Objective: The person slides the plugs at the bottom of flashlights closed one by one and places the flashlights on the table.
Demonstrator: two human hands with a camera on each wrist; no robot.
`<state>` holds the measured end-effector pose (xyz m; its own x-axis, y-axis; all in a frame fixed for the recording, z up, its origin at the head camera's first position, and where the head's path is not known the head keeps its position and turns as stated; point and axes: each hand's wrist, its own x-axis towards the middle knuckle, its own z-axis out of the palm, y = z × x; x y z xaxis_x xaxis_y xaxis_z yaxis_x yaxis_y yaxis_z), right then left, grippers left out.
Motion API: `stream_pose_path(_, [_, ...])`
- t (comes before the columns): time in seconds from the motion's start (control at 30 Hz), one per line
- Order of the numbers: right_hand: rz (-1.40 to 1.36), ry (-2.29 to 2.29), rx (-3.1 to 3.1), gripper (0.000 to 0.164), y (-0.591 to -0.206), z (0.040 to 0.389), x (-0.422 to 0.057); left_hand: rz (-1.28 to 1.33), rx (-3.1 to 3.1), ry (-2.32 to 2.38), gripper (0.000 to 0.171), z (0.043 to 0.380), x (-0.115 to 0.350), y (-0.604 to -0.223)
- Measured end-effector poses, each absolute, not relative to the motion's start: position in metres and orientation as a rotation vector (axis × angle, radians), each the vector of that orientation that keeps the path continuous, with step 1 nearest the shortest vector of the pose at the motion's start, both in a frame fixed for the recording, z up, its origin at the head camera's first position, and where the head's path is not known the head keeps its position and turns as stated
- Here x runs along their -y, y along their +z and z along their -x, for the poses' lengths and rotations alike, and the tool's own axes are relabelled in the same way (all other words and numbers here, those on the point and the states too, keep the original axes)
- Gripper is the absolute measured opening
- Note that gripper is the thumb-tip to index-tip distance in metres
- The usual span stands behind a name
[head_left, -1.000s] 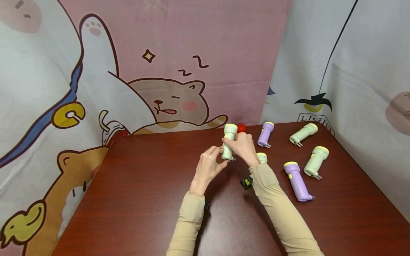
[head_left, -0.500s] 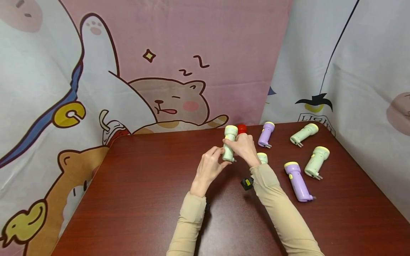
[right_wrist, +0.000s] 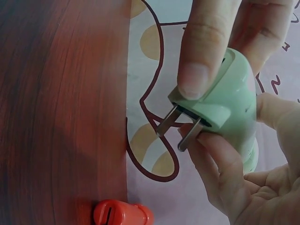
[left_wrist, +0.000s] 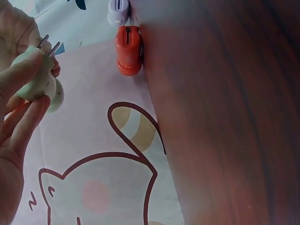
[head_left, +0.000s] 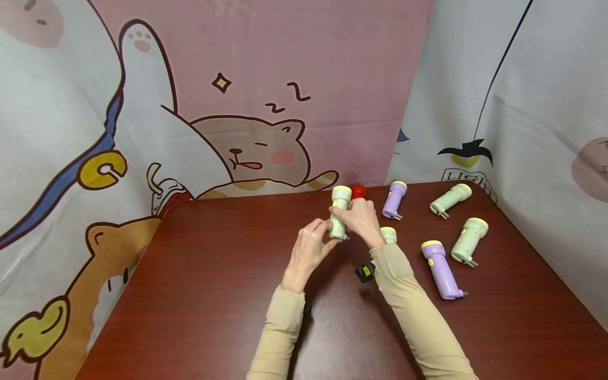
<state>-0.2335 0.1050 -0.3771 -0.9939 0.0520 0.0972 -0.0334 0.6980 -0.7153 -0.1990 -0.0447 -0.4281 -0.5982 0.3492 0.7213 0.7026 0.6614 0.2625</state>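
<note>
Green flashlight (head_left: 338, 225) | left hand (head_left: 311, 245) pinches it low | right hand (head_left: 363, 219) curled round it | I see red flashlight (head_left: 358, 191) beyond right fingers

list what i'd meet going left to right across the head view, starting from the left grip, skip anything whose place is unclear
Left grip → held green flashlight → right grip → far purple flashlight → near purple flashlight → rightmost green flashlight

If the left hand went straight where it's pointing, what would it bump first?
First, the green flashlight the left hand holds; then probably the right hand gripping it too, though depth is unclear.
</note>
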Motion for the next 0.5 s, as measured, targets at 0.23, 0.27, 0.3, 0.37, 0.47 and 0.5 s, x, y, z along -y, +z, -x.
stream_pose_path(0.23, [0.028, 1.200, 2.797, 0.043, -0.3788, 0.2334, -0.1054, 0.838, 2.239, -0.698, 0.028, 0.1988, 0.0466, -0.4282])
stream_pose_path(0.27, [0.026, 1.198, 2.798, 0.043, -0.3791, 0.2336, -0.1054, 0.844, 2.238, -0.699, 0.028, 0.1988, 0.0469, -0.4281])
stream_pose_path(0.3, [0.026, 1.190, 2.798, 0.043, -0.3792, 0.2338, -0.1053, 0.850, 2.236, -0.697, 0.028, 0.1987, 0.0474, -0.4279])
stream_pose_path(0.37, [0.025, 1.163, 2.803, 0.044, -0.3794, 0.2344, -0.1051, 0.862, 2.236, -0.699, 0.028, 0.1985, 0.0483, -0.4275])
stream_pose_path(0.47, [0.023, 1.121, 2.814, 0.045, -0.3793, 0.2354, -0.1045, 0.875, 2.240, -0.705, 0.027, 0.1984, 0.0499, -0.4276])
stream_pose_path(0.5, [0.025, 1.112, 2.818, 0.045, -0.3792, 0.2356, -0.1043, 0.879, 2.243, -0.707, 0.027, 0.1984, 0.0505, -0.4276])
